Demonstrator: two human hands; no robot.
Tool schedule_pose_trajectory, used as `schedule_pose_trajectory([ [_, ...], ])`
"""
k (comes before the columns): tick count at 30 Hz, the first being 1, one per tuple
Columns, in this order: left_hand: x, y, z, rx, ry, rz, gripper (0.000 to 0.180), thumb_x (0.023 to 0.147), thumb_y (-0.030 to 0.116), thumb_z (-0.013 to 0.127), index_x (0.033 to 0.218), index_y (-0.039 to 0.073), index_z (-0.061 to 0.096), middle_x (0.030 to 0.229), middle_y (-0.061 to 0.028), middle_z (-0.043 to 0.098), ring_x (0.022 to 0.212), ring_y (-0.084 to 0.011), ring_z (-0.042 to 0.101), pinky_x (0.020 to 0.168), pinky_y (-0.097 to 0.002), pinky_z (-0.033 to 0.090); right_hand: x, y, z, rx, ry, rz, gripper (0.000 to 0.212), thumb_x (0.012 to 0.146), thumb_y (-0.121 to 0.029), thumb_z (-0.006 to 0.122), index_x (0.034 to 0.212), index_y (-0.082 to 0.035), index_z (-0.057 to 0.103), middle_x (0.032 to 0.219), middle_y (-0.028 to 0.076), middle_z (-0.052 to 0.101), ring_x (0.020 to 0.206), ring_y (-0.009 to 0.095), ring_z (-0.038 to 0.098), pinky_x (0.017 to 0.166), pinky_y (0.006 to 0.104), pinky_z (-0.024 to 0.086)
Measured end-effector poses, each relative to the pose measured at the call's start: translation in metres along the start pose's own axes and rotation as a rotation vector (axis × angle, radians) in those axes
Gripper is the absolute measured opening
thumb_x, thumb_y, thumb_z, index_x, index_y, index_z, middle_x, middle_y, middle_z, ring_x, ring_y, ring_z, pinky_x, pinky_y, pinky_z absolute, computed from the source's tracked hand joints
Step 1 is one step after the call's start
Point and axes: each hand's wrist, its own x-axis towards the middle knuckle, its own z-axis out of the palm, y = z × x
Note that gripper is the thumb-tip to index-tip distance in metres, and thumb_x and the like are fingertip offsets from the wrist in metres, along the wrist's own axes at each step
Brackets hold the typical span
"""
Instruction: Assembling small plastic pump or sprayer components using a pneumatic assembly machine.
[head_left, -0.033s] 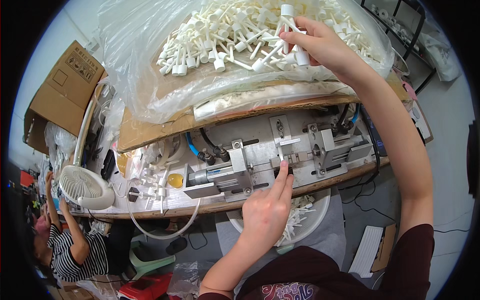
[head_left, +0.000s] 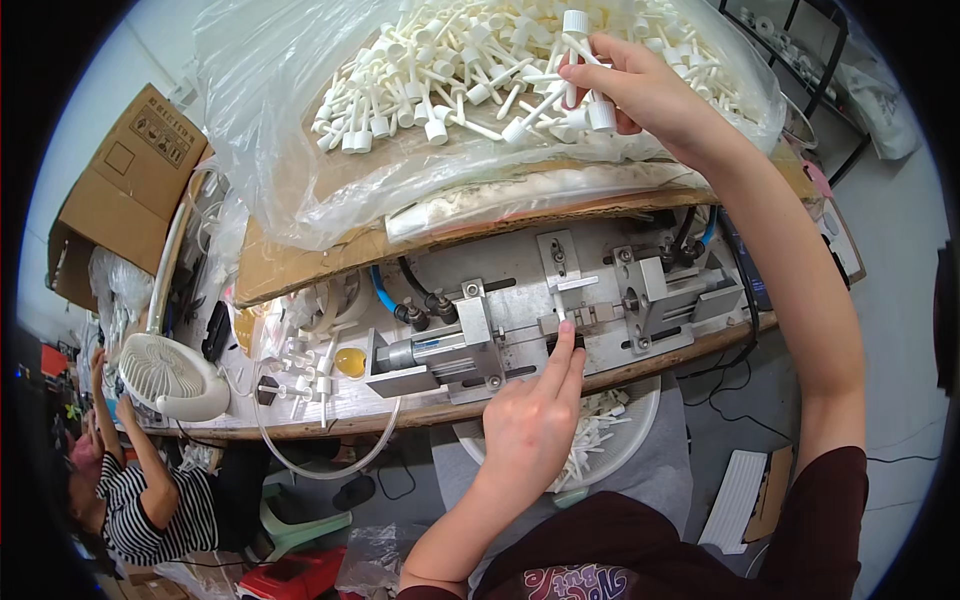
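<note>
Counter (head_left: 425,413), wooden-edged in front; behind, a brown cardboard sheet (head_left: 285,268) bears a heap of white round-capped plastic sticks (head_left: 450,70). A silver metal fixture (head_left: 480,335) fills the narrow strip between both edges. Over the heap, the right hand (head_left: 645,90) has its grip closed on at least one white capped stick (head_left: 576,24), cap above the fingers. The left hand (head_left: 530,420) lays an index fingertip against a thin white stem (head_left: 561,303) at the fixture's middle; whether its grip pinches, I cannot tell.

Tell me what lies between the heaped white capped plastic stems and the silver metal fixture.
In the head view: crumpled clear plastic film, a long whitish strip and a brown cardboard edge.
</note>
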Motion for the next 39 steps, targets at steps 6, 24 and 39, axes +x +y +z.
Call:
schedule_pose_trajectory([
  [6,0.001,-0.001,0.0,-0.016,0.009,-0.014,0.026,0.076,0.008,0.075,0.102,0.004,0.071,0.125,-0.008,0.065,0.055,-0.0192,0.062,0.055,-0.029,0.051,-0.004,0.0,-0.011,0.107,0.062,0.053,0.021,0.093,-0.03,0.061,0.098,-0.01,0.06,0.086,-0.002,0.067,0.052,0.001,0.035,0.05,0.02,0.031],
  [24,-0.019,-0.003,-0.034,-1.356,-0.105,-0.427,0.074,0.072,-0.003,0.079,0.139,-0.004,0.047,0.131,-0.0232,0.056,0.089,-0.0202,0.068,0.072,-0.0292,0.06,-0.163,-0.011,0.022,0.661,-0.297,0.238,0.015,0.094,-0.017,0.061,0.103,-0.006,0.056,0.082,-0.001,0.062,0.073,0.005,0.056,0.063,0.0201,0.044],
  [39,-0.014,0.002,-0.005,-0.449,0.169,-0.179,0.042,0.068,-0.001,0.082,0.108,-0.002,0.07,0.127,-0.0174,0.062,0.086,-0.0189,0.068,0.074,-0.0284,0.055,-0.217,0.021,0.053,0.682,0.024,0.414,0.015,0.093,-0.018,0.065,0.101,-0.005,0.063,0.081,0.0,0.065,0.064,0.001,0.053,0.054,0.0171,0.039],
])
